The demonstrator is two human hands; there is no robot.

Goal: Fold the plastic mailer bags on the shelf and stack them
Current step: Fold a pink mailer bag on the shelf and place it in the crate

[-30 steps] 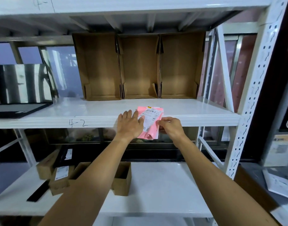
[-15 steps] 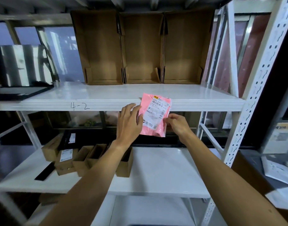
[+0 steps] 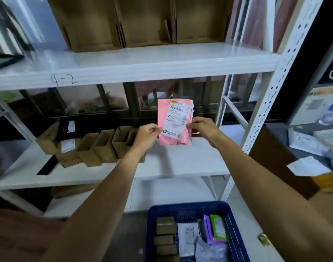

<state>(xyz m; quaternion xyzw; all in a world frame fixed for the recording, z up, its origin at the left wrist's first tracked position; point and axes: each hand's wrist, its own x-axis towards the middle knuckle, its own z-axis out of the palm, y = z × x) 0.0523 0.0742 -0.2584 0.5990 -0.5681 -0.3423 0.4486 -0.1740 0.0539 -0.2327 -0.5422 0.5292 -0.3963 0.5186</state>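
Note:
A pink plastic mailer bag (image 3: 174, 121) with a white shipping label hangs upright in the air, below the white shelf marked 4-2 (image 3: 135, 70) and in front of the lower shelf (image 3: 180, 161). My left hand (image 3: 147, 136) pinches its left edge. My right hand (image 3: 202, 126) pinches its right edge. The bag's lower part looks creased and folded behind.
Three open cardboard bins (image 3: 146, 21) stand at the back of the upper shelf. Several small cardboard boxes (image 3: 103, 146) sit on the lower shelf's left. A blue basket (image 3: 194, 208) of parcels and mailers lies on the floor below my arms. A white perforated upright (image 3: 269, 87) stands at right.
The pink mailer has come off the 4-2 shelf's front edge and moved down, held in both hands. My head has tilted down, bringing the blue basket into view.

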